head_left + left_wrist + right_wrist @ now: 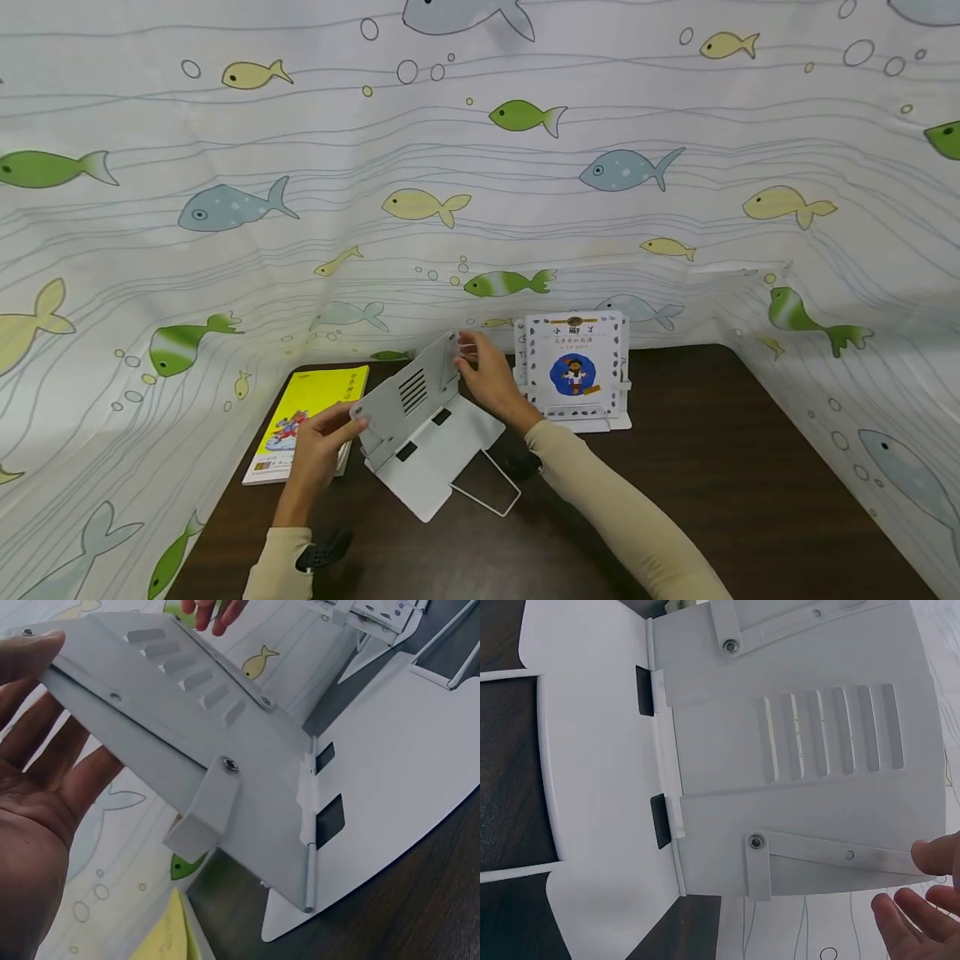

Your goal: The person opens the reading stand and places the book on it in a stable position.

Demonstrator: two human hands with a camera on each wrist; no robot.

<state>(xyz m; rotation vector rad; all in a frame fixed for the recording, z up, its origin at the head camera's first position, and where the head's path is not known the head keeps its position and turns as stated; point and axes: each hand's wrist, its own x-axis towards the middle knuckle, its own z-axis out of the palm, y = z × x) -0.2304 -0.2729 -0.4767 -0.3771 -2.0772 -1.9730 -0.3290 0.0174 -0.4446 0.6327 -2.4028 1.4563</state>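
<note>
A white metal book stand [442, 458] is held tilted above the dark table, its slotted panel raised and hinged to a flat plate with a wire leg [498, 510]. My left hand [318, 450] grips the panel's left upper corner, thumb on the face and fingers behind, as the left wrist view [34, 772] also shows. At the opposite upper corner is my right hand [491, 379]. Its thumb [934, 856] lies on the end of a flat side arm [840, 853], and its other fingers [911, 919] show past the panel's edge. Two black pads sit along the hinge.
A yellow-covered book [322, 400] lies on the table at the left, partly behind my left hand. Another white stand [618, 417] at the back right holds an upright picture book [573, 354]. Fish-patterned cloth [450, 242] surrounds the dark wooden table [720, 475].
</note>
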